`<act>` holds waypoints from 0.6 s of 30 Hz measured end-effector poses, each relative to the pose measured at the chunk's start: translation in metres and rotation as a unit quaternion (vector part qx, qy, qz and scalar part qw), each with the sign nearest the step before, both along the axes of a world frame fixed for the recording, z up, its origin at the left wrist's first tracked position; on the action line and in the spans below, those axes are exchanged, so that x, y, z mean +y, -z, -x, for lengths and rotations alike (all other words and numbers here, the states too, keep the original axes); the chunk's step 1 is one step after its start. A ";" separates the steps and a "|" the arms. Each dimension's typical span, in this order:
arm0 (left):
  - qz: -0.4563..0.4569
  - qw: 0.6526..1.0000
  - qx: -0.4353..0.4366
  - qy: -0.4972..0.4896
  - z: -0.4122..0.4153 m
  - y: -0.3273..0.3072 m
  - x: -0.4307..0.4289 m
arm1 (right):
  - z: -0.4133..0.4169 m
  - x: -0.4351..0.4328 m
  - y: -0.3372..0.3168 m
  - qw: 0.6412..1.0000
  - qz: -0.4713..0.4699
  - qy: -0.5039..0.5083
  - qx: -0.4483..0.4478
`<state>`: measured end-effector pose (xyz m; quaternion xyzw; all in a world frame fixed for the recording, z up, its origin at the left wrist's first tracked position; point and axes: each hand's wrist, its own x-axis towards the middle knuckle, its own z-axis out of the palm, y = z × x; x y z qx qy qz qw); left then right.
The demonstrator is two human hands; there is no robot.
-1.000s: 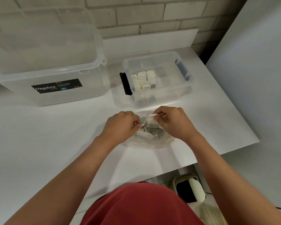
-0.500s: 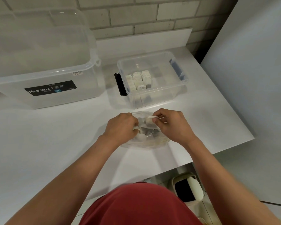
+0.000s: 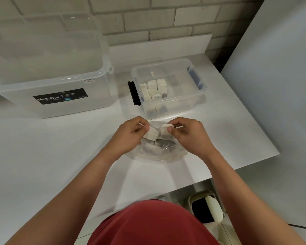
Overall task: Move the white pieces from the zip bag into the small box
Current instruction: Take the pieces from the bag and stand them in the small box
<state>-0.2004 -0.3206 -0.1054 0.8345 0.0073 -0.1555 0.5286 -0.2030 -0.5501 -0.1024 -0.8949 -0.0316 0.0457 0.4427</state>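
Over an open zip bag (image 3: 157,153) on a white table (image 3: 60,147), the left hand (image 3: 131,136) pinches 1 white piece (image 3: 152,134) and the right hand (image 3: 188,137) pinches a 2nd piece (image 3: 165,132). Just behind, a small box (image 3: 182,105) holds more pieces (image 3: 154,89), beside a large clear tub (image 3: 95,98).

Small box (image 3: 177,103) stands open-topped, large tub (image 3: 21,106) just left.

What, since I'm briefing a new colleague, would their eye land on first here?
The left hand and right hand meet mid-table, each pinching a white piece at the zip bag. Just behind stands the small box, more pieces clustered in its left half. A big clear Megabox tub sits at the far left.
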 end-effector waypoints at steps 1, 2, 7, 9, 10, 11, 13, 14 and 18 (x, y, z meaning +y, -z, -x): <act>0.033 0.999 0.016 -0.017 0.001 -0.002 0.000 | 0.000 0.000 0.000 1.000 -0.002 0.001 0.000; 0.066 0.997 0.030 -0.031 0.001 -0.004 0.000 | 0.000 0.001 -0.001 1.000 -0.002 -0.001 0.000; 0.138 0.987 0.054 -0.058 0.005 -0.009 0.005 | 0.001 -0.001 -0.001 1.000 -0.004 0.005 -0.010; 0.132 0.989 0.050 -0.051 0.006 -0.011 0.008 | 0.001 -0.001 -0.001 1.000 -0.001 0.003 -0.012; 0.116 0.991 0.043 -0.043 0.008 -0.014 0.009 | 0.002 -0.001 -0.001 1.000 0.000 0.003 -0.013; 0.096 0.994 0.034 -0.033 0.009 -0.018 0.009 | 0.002 -0.001 -0.001 1.000 0.002 0.004 -0.017; 0.062 0.998 0.014 -0.021 0.013 -0.030 0.008 | 0.004 -0.001 -0.005 1.000 0.006 0.003 -0.024; 0.045 0.999 -0.002 -0.016 0.014 -0.039 0.008 | 0.004 -0.001 -0.008 1.000 0.004 0.000 -0.029; -0.037 0.989 -0.141 0.016 0.000 -0.094 0.007 | 0.010 -0.005 -0.028 0.998 -0.034 -0.004 -0.053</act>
